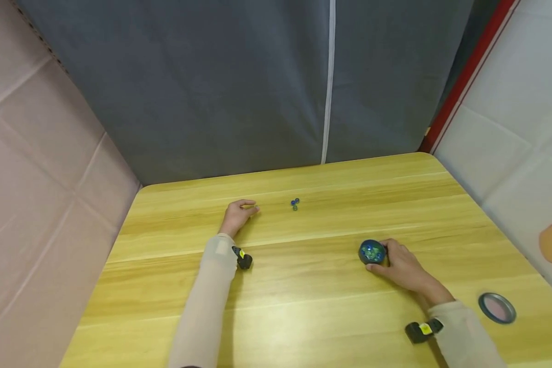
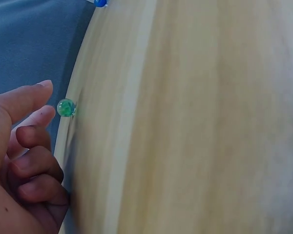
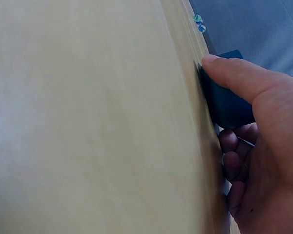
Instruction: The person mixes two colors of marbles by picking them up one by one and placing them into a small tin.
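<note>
My left hand (image 1: 239,214) is at the table's left-middle, thumb and index finger apart with the other fingers curled. Just beyond those two fingertips lies a green glass marble (image 2: 66,107). Several inches to the right, a small cluster of blue and greenish marbles (image 1: 295,203) sits on the tabletop. With thumb and fingers, my right hand (image 1: 402,266) grips the side of a small round dark tin (image 1: 361,255). Blue and green marbles (image 1: 372,250) fill its inside. In the right wrist view the thumb lies along the tin's near wall (image 3: 227,100).
A round lid (image 1: 497,308) with a dark rim and pale middle lies right of the right forearm. The wooden table (image 1: 294,286) runs back to a grey curtain (image 1: 202,92). White panels stand at both sides.
</note>
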Demonstrator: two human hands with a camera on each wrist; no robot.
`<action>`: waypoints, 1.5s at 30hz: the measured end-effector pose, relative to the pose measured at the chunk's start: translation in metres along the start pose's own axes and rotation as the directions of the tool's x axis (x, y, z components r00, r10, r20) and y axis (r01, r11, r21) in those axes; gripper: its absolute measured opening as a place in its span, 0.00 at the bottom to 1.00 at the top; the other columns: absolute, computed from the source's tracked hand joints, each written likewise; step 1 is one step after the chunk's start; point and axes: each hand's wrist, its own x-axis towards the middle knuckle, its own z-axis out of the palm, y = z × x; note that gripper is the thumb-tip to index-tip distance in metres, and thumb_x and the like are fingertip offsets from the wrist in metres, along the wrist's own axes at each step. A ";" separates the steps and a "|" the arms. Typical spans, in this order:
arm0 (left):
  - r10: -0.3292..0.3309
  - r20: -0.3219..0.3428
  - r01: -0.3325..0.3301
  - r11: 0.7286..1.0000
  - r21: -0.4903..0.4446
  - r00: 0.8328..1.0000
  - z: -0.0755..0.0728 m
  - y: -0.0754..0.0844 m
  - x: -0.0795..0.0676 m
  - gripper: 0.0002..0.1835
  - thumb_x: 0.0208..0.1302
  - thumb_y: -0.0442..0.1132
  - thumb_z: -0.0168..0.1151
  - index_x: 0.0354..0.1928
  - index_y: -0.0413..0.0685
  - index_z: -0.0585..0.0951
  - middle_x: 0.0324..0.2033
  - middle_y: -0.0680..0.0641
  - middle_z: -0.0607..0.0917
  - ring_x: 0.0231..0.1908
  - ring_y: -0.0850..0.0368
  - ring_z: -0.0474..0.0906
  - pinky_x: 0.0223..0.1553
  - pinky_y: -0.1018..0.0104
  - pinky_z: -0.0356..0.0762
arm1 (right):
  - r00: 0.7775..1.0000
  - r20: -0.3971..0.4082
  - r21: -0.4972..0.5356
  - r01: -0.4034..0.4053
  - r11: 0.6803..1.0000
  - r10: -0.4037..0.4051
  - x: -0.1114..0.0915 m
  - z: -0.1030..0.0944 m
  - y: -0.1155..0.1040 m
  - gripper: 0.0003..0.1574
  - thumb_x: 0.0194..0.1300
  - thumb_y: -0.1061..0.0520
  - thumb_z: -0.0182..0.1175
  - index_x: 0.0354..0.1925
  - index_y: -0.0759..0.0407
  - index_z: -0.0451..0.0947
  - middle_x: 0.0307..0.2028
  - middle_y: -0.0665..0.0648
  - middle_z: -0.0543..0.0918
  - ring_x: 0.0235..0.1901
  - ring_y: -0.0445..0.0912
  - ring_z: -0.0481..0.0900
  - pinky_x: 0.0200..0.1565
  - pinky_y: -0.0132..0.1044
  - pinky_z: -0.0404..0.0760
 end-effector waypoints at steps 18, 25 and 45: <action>-0.033 -0.048 0.036 0.998 0.056 0.998 0.005 0.001 0.004 0.19 0.63 0.47 0.65 0.53 0.49 0.82 0.58 0.47 0.80 0.64 0.47 0.69 0.66 0.51 0.65 | 1.000 -0.008 -0.007 -0.002 1.000 0.002 0.000 0.001 0.000 0.43 0.57 0.43 0.68 0.56 0.71 0.63 0.47 0.66 0.77 0.47 0.58 0.73 0.45 0.53 0.70; -0.035 -0.080 0.044 0.992 0.121 0.996 0.007 0.003 0.004 0.16 0.61 0.48 0.66 0.49 0.51 0.85 0.55 0.48 0.83 0.62 0.48 0.72 0.65 0.52 0.65 | 1.000 -0.016 -0.009 0.005 1.000 -0.005 0.000 0.002 0.001 0.42 0.57 0.43 0.69 0.55 0.70 0.64 0.46 0.66 0.77 0.46 0.58 0.73 0.44 0.51 0.70; -0.043 -0.052 0.047 0.996 0.079 0.998 0.008 0.005 0.003 0.15 0.63 0.48 0.65 0.48 0.51 0.84 0.56 0.46 0.80 0.57 0.48 0.74 0.60 0.51 0.70 | 1.000 -0.024 -0.014 0.009 1.000 -0.009 0.001 0.000 0.001 0.42 0.57 0.43 0.69 0.55 0.70 0.64 0.46 0.66 0.77 0.46 0.57 0.73 0.44 0.50 0.69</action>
